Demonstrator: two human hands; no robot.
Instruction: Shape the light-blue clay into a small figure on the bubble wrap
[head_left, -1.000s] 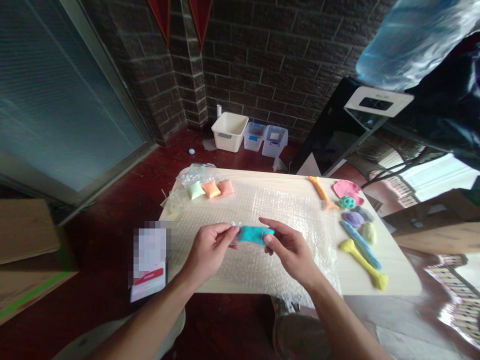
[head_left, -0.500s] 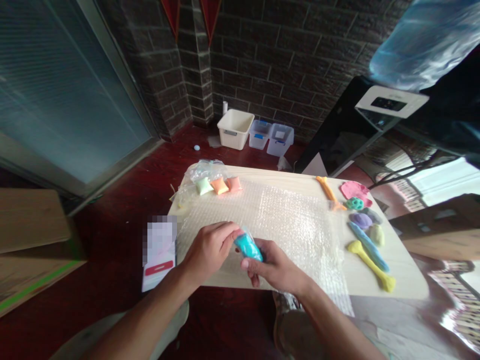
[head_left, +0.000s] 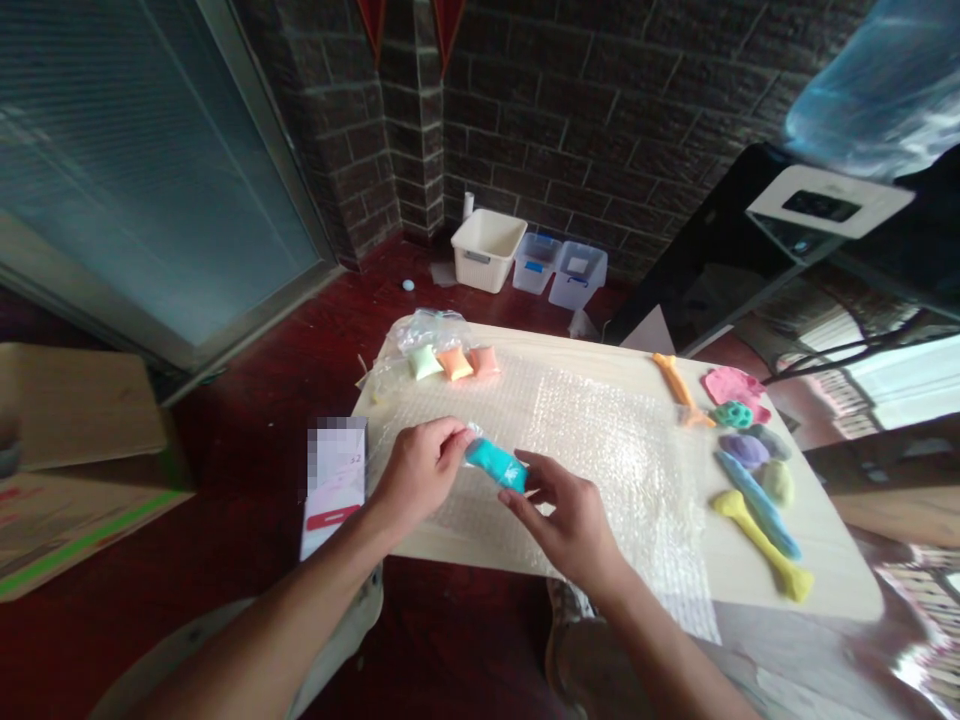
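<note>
A small clear packet of turquoise modelling clay (head_left: 496, 464) is held between my two hands above the table. My left hand (head_left: 421, 462) pinches its upper left end, where the clear wrapper sticks out. Thumb and fingers of my right hand (head_left: 564, 510) grip the lower right end. Beneath them lies a sheet of bubble wrap (head_left: 592, 440). Three more clay packets rest at the table's back left: a green one (head_left: 425, 363), an orange one (head_left: 455, 363) and a salmon one (head_left: 484, 361).
On the table's right are shaped clay pieces: an orange stick (head_left: 679, 385), a pink lump (head_left: 731, 388), a blue roll (head_left: 759, 502) and a yellow bone (head_left: 765, 545). Crumpled clear plastic (head_left: 431, 328) lies at the back left. A cardboard box (head_left: 82, 410) and a white bin (head_left: 487, 252) stand on the floor.
The turquoise packet has turned flatter between my hands, and my right hand's fingers have shifted along its end. The whole view has swung slightly left.
</note>
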